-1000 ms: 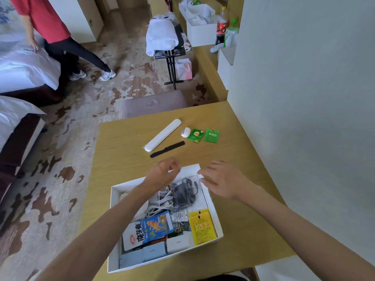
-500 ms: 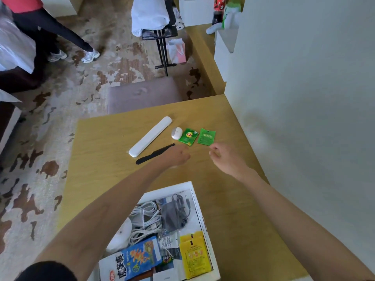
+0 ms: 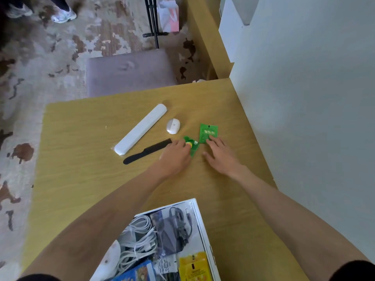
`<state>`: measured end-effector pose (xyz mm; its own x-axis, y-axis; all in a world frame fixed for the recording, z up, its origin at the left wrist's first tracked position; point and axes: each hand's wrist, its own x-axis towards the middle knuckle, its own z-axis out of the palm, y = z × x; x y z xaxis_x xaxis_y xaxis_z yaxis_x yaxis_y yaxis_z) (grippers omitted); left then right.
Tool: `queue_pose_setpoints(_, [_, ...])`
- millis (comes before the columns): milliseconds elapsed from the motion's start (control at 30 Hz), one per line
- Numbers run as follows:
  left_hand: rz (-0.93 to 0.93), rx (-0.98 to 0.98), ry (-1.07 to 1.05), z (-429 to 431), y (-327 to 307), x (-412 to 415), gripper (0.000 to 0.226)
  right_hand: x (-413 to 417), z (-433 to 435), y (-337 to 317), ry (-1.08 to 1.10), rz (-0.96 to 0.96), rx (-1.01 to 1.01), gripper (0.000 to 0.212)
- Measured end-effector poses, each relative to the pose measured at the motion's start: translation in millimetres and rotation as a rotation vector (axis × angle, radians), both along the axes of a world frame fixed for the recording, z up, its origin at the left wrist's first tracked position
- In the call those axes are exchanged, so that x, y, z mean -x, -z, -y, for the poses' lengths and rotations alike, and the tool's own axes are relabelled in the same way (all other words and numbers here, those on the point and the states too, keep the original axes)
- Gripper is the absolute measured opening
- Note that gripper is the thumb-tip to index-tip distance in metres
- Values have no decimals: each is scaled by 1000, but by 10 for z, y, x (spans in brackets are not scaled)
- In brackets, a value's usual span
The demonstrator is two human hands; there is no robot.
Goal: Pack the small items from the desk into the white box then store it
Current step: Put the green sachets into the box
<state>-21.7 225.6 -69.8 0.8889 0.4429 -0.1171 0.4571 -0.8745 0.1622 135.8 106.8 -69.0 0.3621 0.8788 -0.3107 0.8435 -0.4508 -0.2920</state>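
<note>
Two green sachets lie on the wooden desk [image 3: 85, 179]. My left hand [image 3: 175, 154] pinches the one with a yellow logo [image 3: 192, 146] at its fingertips. The straight fingers of my right hand [image 3: 220, 154] rest on the other green sachet [image 3: 208, 131]. A black comb [image 3: 147, 151], a long white case [image 3: 140, 129] and a small white rounded case [image 3: 173, 126] lie to the left. The open white box [image 3: 199, 220] sits at the near edge, holding white cables, a grey adapter, a yellow sachet and a blue packet.
A white wall [image 3: 304, 98] bounds the desk on the right. A grey stool [image 3: 129, 72] stands beyond the far edge. Farther off are black stand legs [image 3: 152, 21], a white and pink bag [image 3: 168, 15] and a person's shoes [image 3: 63, 15] on patterned carpet.
Both hands moved from over the box out across the desk to the green sachets. The left now pinches one and the right touches the other. The view tilted down.
</note>
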Motion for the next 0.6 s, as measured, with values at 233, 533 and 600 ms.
queue_pose_setpoints(233, [-11,386,-398,21,-52,-99,66,98,98,36,227,-20,-273,30])
queue_pose_setpoints(533, [-59,690,-585,36,-343,81,47,122,100,-14,318,-86,-164,53])
queue_pose_setpoints(600, [114,772,-659,76,-476,169,42,96,59,-9,197,-46,-50,65])
